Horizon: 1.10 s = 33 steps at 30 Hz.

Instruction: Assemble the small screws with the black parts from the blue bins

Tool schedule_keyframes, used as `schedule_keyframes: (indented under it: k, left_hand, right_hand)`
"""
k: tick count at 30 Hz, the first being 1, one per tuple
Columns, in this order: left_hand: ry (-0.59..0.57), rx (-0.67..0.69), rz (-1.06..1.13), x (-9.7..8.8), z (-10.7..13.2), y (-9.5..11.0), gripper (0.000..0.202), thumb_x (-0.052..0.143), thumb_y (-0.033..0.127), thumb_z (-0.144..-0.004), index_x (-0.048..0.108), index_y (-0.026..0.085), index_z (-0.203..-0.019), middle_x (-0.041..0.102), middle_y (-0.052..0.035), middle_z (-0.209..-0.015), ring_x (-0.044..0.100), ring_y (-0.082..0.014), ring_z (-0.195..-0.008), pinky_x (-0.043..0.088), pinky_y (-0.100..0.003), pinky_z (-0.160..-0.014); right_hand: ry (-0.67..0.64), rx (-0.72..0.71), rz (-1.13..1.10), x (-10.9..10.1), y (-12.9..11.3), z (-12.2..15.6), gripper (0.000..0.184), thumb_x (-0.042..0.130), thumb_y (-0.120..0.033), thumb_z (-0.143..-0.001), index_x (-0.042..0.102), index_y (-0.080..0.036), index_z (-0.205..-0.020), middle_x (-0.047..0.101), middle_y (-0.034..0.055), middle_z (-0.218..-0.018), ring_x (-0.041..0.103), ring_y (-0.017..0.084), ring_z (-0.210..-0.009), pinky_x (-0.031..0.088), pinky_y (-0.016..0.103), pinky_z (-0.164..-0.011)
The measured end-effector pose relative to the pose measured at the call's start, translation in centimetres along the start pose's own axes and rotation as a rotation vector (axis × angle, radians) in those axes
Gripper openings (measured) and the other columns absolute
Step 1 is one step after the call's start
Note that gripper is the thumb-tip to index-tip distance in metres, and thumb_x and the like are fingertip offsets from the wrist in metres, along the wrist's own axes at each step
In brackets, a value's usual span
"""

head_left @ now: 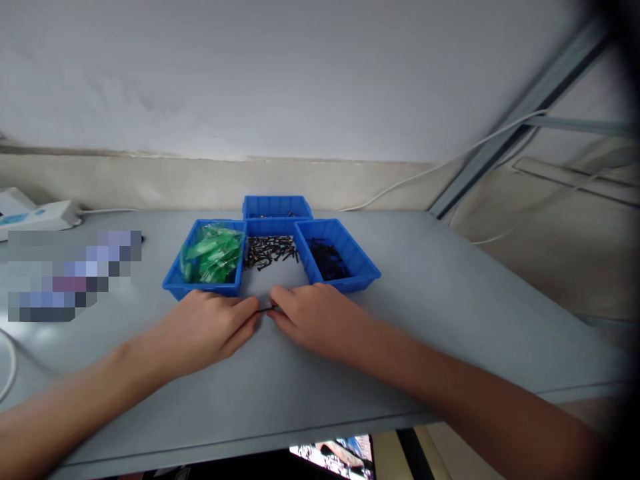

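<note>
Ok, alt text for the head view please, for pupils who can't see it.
A left hand and right hand pinch a thin dark piece at a grey table; beyond, loose screw-like pieces lie among three blue trays.

Over the remote feed I read the tabletop (325, 393) as smooth with a satin sheen, though I could not tell painted metal from laminate. The blue bins (227, 289) were moulded plastic, ribbed along their walls and faintly glossy. I saw shiny, crinkled green plastic film (213, 257) throwing back light, while the loose screws (270, 251) looked like dark metal with scattered glints. Black screws (326, 260) in the right bin (345, 241) appeared matt. The wall (275, 80) was matt and slightly blotchy, the diagonal strut (555, 75) dull metal, and the power strip (47, 218) smooth white plastic
</note>
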State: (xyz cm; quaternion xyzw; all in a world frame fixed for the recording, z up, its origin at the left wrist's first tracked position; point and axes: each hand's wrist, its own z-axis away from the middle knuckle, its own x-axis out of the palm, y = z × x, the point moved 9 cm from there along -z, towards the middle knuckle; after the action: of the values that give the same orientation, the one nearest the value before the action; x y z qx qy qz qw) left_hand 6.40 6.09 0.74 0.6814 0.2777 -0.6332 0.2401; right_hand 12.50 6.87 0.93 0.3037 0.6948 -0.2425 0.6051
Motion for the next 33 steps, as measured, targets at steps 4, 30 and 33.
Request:
schedule_keyframes:
  k: [4,30,33]
  left_hand:
    - [-0.037,-0.02,0.037,0.4,-0.1,-0.1,0.027,0.032,0.026,-0.089,0.055,0.017,-0.08,0.06,0.0001,-0.065,0.058,-0.0139,-0.057,0.035,-0.024,-0.049]
    - [-0.065,-0.115,0.098,0.3,0.1,-0.9,0.025,0.033,0.028,-0.087,0.054,0.018,-0.078,0.059,-0.0006,-0.062,0.057,-0.0153,-0.054,0.033,-0.025,-0.046]
    - [-0.091,-0.136,0.128,0.5,0.2,-0.9,0.025,0.033,0.029,-0.088,0.055,0.017,-0.083,0.06,-0.0015,-0.065,0.058,-0.0161,-0.055,0.035,-0.025,-0.047]
  right_hand:
    - [-0.011,0.023,-0.112,-0.4,0.1,-0.1,0.014,0.042,-0.027,-0.084,0.049,-0.016,-0.089,0.057,0.0,-0.058,0.05,0.013,-0.048,0.018,0.026,-0.043]
    - [0.068,-0.088,-0.259,-1.3,-0.7,-0.2,0.008,0.043,-0.021,-0.082,0.049,-0.016,-0.079,0.056,0.0009,-0.072,0.05,0.013,-0.065,0.032,0.024,-0.057]
    - [0.064,-0.134,-0.2,-1.0,-1.0,-0.2,0.008,0.041,-0.015,-0.083,0.048,-0.016,-0.079,0.056,0.002,-0.075,0.051,0.013,-0.068,0.033,0.025,-0.059]
